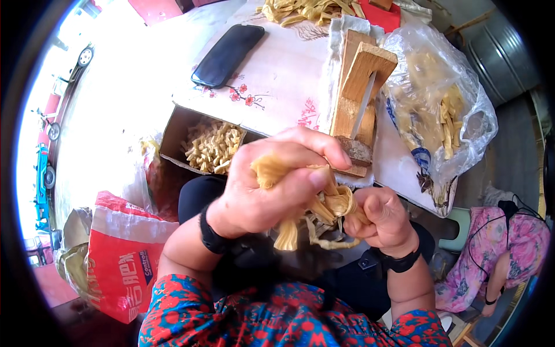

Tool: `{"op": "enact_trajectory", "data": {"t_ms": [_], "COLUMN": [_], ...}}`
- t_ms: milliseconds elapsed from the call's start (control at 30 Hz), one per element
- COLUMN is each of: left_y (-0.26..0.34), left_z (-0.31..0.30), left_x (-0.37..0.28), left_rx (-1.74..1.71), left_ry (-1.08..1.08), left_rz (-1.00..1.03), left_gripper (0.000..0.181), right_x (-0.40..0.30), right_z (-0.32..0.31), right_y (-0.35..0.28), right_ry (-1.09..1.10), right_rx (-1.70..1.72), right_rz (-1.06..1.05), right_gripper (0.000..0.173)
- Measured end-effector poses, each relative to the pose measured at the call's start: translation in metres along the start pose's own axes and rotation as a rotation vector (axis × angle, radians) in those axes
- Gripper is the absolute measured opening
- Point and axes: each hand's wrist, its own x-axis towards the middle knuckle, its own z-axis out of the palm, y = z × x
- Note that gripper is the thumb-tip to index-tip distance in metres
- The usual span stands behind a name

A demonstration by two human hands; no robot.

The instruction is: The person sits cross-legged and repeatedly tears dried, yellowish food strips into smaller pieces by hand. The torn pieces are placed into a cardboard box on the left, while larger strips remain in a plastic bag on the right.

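Observation:
Pale yellow dried strips, pleated and pliable, are bunched between my two hands over my lap; their exact material I cannot tell. My left hand is closed around the bundle of strips, and a frayed end sticks out by its thumb. Curled fingers of my right hand grip the other side, where a strip loops around the bundle. Loose ends hang below. Beyond my hands, a wooden stand with an upright metal blade rests on a cloth. An open cardboard box holds many short knotted yellow pieces.
A black smartphone lies on the table, with more strips at its far side. A clear plastic bag of strips sits right. A red-and-white sack stands left. Another person in pink floral clothing is at the lower right.

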Motion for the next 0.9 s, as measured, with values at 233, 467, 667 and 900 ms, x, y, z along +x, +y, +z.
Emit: {"op": "enact_trajectory", "data": {"t_ms": [233, 467, 667, 900], "left_y": [-0.005, -0.006, -0.027, -0.036], "left_z": [0.003, -0.002, 0.009, 0.006], "left_x": [0.006, 0.007, 0.041, 0.035], "left_rx": [-0.009, -0.071, 0.187, 0.38], "left_ry": [-0.098, -0.068, 0.146, 0.19], "left_rz": [-0.332, -0.381, -0.268, -0.203], "left_gripper": [0.034, 0.021, 0.014, 0.016], "right_x": [0.004, 0.002, 0.036, 0.039], "right_z": [0.006, 0.011, -0.015, -0.018], "right_y": [-0.002, -0.021, -0.028, -0.017], "right_ry": [0.29, 0.419, 0.776, 0.895], "right_rx": [-0.334, -0.555, -0.894, -1.032], "right_rz": [-0.178, -0.237, -0.515, -0.6], "right_gripper": [0.03, 0.014, 0.015, 0.016]}}
